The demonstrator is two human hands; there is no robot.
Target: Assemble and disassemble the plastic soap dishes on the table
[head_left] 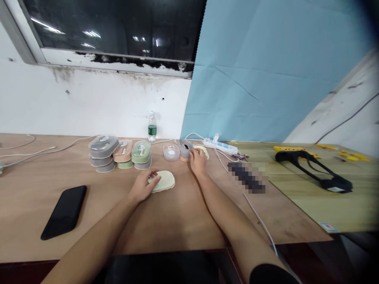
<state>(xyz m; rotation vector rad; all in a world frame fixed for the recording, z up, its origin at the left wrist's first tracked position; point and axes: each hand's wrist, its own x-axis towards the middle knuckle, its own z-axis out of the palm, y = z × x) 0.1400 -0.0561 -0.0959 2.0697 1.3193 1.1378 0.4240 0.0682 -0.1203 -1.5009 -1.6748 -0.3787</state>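
Observation:
My left hand (145, 185) grips the left edge of a shallow cream lunch box piece (165, 180), thumb on top, low over the table. Farther forward, my right hand (198, 161) has its fingers curled, fingertips at the right side of a grey lid (185, 147) with a dark oval slot. Whether they hold it is hidden. Under the grey lid shows a pinkish piece (184, 159). Just behind my right fingers lies another cream piece with a wavy edge (204, 150), partly covered. A clear lid (171, 152) rests left of the grey one.
Stacked lunch boxes in grey (103, 146), pink (122, 149) and green (141, 151) stand at left. Behind them is a water bottle (152, 128). A black phone (65, 211), power strip (220, 146), white cables and a black strap frame (314, 169) lie around.

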